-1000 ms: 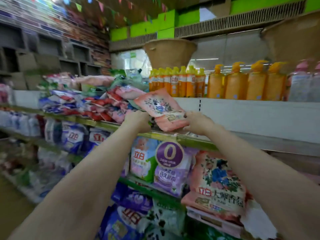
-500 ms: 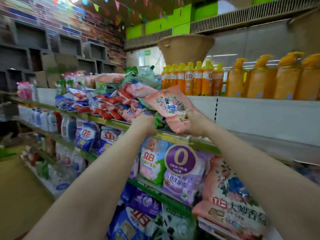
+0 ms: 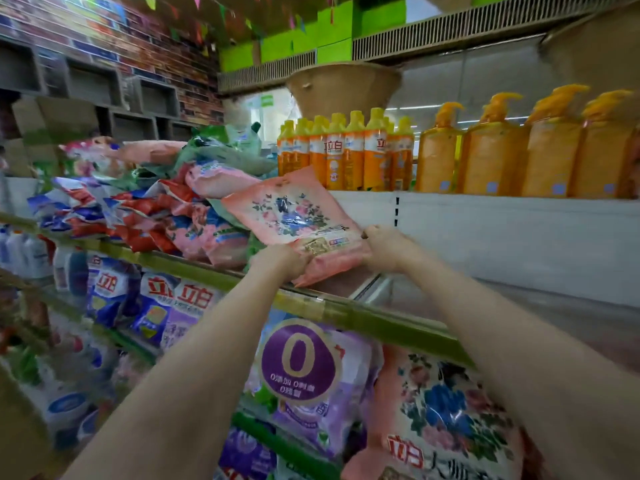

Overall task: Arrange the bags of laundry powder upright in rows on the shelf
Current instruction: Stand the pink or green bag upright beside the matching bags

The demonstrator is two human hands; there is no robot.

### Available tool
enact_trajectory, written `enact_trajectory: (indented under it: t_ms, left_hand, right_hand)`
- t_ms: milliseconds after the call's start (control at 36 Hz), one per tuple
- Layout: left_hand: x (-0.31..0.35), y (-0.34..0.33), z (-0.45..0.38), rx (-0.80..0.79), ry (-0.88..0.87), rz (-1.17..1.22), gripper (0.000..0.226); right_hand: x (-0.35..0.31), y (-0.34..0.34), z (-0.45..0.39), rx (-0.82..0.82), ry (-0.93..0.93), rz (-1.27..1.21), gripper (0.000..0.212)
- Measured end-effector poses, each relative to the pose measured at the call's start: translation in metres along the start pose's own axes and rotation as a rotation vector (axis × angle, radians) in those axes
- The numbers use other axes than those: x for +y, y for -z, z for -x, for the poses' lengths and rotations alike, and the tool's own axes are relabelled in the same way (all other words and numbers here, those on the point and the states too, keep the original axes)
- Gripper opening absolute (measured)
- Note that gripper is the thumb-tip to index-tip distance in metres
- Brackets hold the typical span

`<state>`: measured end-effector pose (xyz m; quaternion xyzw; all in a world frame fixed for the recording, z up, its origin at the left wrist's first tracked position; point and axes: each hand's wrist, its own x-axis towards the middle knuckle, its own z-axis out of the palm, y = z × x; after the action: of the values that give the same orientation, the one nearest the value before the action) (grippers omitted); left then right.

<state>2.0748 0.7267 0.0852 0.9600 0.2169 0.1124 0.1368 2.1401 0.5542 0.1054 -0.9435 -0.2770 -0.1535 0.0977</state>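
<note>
Head view: a pink floral laundry powder bag [image 3: 298,216] is held over the front edge of the upper shelf [image 3: 346,308], just right of the heap of loose bags [image 3: 166,209]. The left hand [image 3: 282,265] is curled round its lower left corner and the right hand [image 3: 384,247] pinches its lower right corner. The bag is tilted back, its top leaning toward the heap, its bottom seam raised off the shelf board.

For the step to be done well, the bottom seam should probably be set flat on the bare board to the right of the heap, and the top tipped forward until the printed face stands upright. Powder is likely to slump, so the base may need to be patted square before release. Both corners are best kept gripped until the bag stands alone.

The bag is seen as glossy soft plastic, pale pink, printed with blue and rose flowers and a small label panel near the bottom; its surface is creased.
</note>
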Motion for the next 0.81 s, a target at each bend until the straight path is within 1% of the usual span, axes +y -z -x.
enact_trajectory:
  t_ms: [56,111,139,194,222,278,306,361,472,528,583,611,667,750,778,806]
  left_hand:
    - [0.008,-0.006,-0.013,-0.013,0.048,0.110,0.057]
    - [0.019,-0.009,-0.024,-0.046,0.093,0.148,0.066]
    - [0.023,-0.009,-0.030,-0.042,0.130,0.225,0.067]
    - [0.026,-0.013,-0.045,-0.042,0.235,0.478,0.070]
    - [0.026,-0.016,-0.051,-0.043,0.277,0.606,0.076]
    - [0.021,-0.027,-0.065,0.061,0.374,0.892,0.095]
    - [0.021,-0.030,-0.067,0.108,0.425,1.033,0.101]
    - [0.021,-0.031,-0.067,0.166,0.461,1.183,0.101]
    - [0.020,-0.033,-0.074,0.209,0.458,1.217,0.077]
    - [0.020,-0.036,-0.075,0.228,0.447,1.196,0.065]
    - [0.024,-0.035,-0.067,0.210,0.424,1.224,0.045]
    - [0.028,-0.035,-0.062,0.232,0.414,1.241,0.038]
    - [0.034,-0.032,-0.054,0.278,0.374,1.279,0.037]
    - [0.043,-0.025,-0.038,0.353,0.317,1.325,0.059]
    - [0.045,-0.020,-0.031,0.387,0.304,1.336,0.060]
    - [0.045,-0.016,-0.025,0.410,0.303,1.342,0.054]
  right_hand:
    - [0.009,-0.001,-0.006,-0.006,0.011,0.012,0.044]
    - [0.019,-0.004,-0.012,-0.008,0.020,0.007,0.044]
    - [0.023,-0.006,-0.015,-0.014,0.018,-0.018,0.046]
    - [0.030,-0.007,-0.018,-0.017,0.028,-0.044,0.049]
    - [0.034,-0.008,-0.020,-0.017,0.025,-0.053,0.050]
    - [0.039,-0.008,-0.020,-0.023,0.014,-0.060,0.051]
    - [0.042,-0.007,-0.020,-0.026,0.008,-0.067,0.050]
    - [0.048,-0.005,-0.019,-0.037,-0.006,-0.079,0.048]
    - [0.055,-0.005,-0.012,-0.034,-0.068,-0.157,0.047]
    - [0.058,-0.005,-0.007,-0.040,-0.108,-0.212,0.048]
    - [0.059,-0.006,-0.001,-0.049,-0.140,-0.261,0.047]
    - [0.059,-0.005,0.003,-0.055,-0.154,-0.271,0.046]
    - [0.057,-0.002,0.010,-0.055,-0.178,-0.301,0.045]
    - [0.052,0.004,0.023,-0.054,-0.210,-0.335,0.043]
    - [0.050,0.005,0.027,-0.045,-0.223,-0.337,0.044]
    - [0.047,0.007,0.032,-0.032,-0.228,-0.344,0.045]
